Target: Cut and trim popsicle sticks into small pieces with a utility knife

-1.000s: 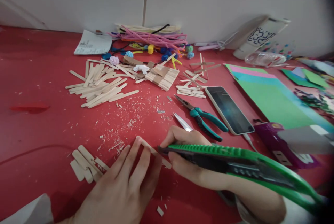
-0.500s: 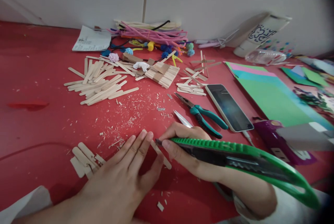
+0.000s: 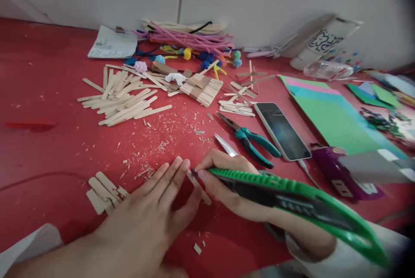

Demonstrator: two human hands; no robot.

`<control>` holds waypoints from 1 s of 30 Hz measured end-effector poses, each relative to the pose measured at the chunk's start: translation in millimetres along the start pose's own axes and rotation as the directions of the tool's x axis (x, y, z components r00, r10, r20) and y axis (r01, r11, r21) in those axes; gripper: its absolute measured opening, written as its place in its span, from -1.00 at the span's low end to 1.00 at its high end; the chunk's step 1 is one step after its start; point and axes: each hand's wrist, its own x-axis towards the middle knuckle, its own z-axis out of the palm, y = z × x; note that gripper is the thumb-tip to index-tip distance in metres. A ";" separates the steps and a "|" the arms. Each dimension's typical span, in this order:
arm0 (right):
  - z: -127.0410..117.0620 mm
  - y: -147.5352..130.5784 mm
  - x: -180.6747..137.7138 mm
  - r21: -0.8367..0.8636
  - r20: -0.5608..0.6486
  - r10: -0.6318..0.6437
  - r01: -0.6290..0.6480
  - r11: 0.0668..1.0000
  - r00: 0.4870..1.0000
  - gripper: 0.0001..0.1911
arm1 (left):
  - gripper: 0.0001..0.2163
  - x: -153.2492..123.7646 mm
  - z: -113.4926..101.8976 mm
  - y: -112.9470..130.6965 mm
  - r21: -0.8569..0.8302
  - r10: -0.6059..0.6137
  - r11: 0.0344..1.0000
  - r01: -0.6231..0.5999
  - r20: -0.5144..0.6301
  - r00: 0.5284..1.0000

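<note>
Nearest: small wood chips (image 3: 197, 248) lie on the red table (image 3: 58, 157), just right of the left forearm. Left hand (image 3: 155, 209): palm down, fingers extended together, not clenched; it appears to steady a wooden stick (image 3: 205, 198) at its thumb side. The stick lies aslant on the table between the two hands, its near end bare and its far end beside the left fingertips.

Right hand (image 3: 230, 202): grasping a green cutter (image 3: 292, 191) low, finger and thumb pinched close to its dark tip; the handle slopes back toward near right. The tip is at the stick's far end. Whether the edge bites the wood cannot be told.

Step in hand, by judgement: cutting or scoring the stick while the left hand pins it. A further stroke would call for firm downward pressure from the left hand, a short controlled pull with the right, and left fingertips kept off the blade's line; they are very near it.

Left of the left hand: short stick pieces (image 3: 100, 189), grouped. Beyond the hands: scattered shavings (image 3: 162, 144), then teal pliers (image 3: 259, 142) and a phone (image 3: 283, 131) at right. Farther: loose sticks (image 3: 123, 100) at left, a banded bundle (image 3: 207, 90) at centre, pink pipe cleaners (image 3: 191, 42) by the wall.
</note>
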 end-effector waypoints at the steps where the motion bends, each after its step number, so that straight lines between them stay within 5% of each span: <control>1: -1.3 -1.2 1.4 0.000 0.017 0.024 -0.024 1.000 1.000 -0.80 | -0.13 -0.6 -0.3 -0.1 -0.005 -0.001 1.000 0.001 -0.006 1.000; 14: 5.9 4.8 -2.3 -0.051 -0.029 -0.084 0.082 0.995 0.996 -0.88 | -0.08 1.6 -4.7 1.8 -0.012 -0.063 0.998 0.065 0.114 0.991; 21: 7.8 7.2 -3.4 0.051 -0.087 -0.087 0.091 0.994 0.992 -0.84 | -0.09 -0.1 0.4 -0.8 0.005 -0.050 0.999 0.050 0.081 0.995; 30: 3.9 -1.4 -10.0 -0.033 -0.176 -0.122 0.118 0.992 0.977 -0.90 | -0.10 3.7 1.1 0.7 0.036 -0.031 0.999 0.028 0.072 0.997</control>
